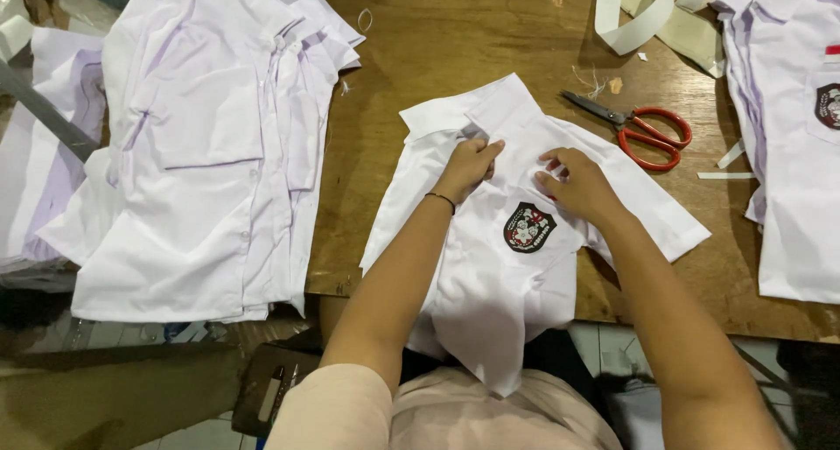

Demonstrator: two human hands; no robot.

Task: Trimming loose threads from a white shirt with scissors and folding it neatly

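A stack of white shirts (201, 144) lies left. At centre, the left hand (468, 165) pinches a white shirt (516, 266) near its collar; the right hand (577, 183) presses it flat, fingers spread. Red-handled scissors (643, 130) sit right. The overhanging hem could likely drag the shirt off the wooden table (455, 47).

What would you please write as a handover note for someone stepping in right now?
Left hand: pressing on the shirt near its collar, fingers curled on the fabric.
Right hand: flat on the shirt's chest, just above the badge.
The shirt lies face up on the table, its lower part hanging over the near edge.
Scissors lie to the right of the collar, untouched.
A pile of shirts sits at the left, more shirts at the right.
The shirt is not yet folded.
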